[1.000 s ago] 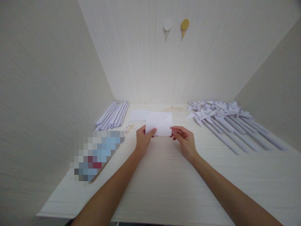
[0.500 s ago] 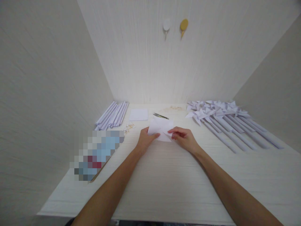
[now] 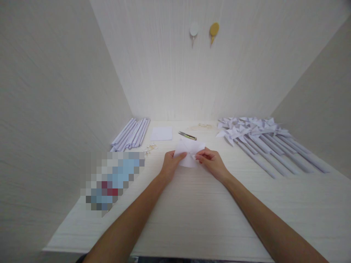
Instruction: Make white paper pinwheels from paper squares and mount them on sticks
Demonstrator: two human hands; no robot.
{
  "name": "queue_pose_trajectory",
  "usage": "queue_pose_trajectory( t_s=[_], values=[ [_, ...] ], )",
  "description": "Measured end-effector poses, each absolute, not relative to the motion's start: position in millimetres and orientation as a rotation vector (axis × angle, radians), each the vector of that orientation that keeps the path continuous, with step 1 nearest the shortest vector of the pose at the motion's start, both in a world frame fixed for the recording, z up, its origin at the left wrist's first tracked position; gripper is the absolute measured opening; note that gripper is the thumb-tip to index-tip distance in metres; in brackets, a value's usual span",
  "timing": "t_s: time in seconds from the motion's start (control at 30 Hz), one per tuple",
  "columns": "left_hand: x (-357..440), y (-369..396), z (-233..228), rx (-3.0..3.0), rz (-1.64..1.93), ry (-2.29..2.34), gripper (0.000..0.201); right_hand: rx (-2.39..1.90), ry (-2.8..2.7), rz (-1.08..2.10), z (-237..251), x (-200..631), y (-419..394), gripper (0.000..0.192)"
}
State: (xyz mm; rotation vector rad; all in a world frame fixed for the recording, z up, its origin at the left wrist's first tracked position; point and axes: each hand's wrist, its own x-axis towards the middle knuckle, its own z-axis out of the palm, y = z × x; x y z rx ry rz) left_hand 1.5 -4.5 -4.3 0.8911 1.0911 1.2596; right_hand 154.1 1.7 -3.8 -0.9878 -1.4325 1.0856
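Note:
A square of white paper (image 3: pixel 189 146) is held up between my two hands, with slits running in from its corners. My left hand (image 3: pixel 170 162) grips its left side, thumb on the face near the middle and the other fingers hidden behind. At the right side, my right hand (image 3: pixel 212 160) pinches a cut flap between thumb and forefinger, and the flap is bent inward. Just beyond the sheet lies a pair of thread snips (image 3: pixel 187 136). A stack of white paper (image 3: pixel 161 133) sits to the left of them.
Rolled paper sticks (image 3: pixel 131 134) are piled at the back left, near small pale bits (image 3: pixel 150 148). A blurred-out object (image 3: pixel 117 182) lies at the left. Paper pinwheels (image 3: pixel 255 131) on sticks cover the right. Two hooks, white (image 3: pixel 193 29) and yellow (image 3: pixel 214 29), are on the wall.
My right fingers have drawn the paper's flap inward, toward the middle. The sheet has turned a little, and my left thumb has moved closer to its centre.

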Motion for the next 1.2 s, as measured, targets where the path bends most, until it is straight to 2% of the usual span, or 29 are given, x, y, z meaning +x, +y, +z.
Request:
queue_pose_trajectory(
  t_s=[0.83,1.0,1.2],
  values=[
    [7.3,-10.5,2.8,1.192,1.211,1.258,0.016,-1.214,-1.541,0.902,-10.0,149.1,0.9,0.018],
    [7.9,-10.9,2.0,1.183,1.248,1.279,0.018,-1.215,-1.604,0.789,-12.8,148.9,1.1,0.017],
    [7.8,-10.2,0.2,1.122,1.292,1.277,0.020,-1.185,-1.564,0.815,-8.3,145.7,-3.1,0.015]
  ],
)
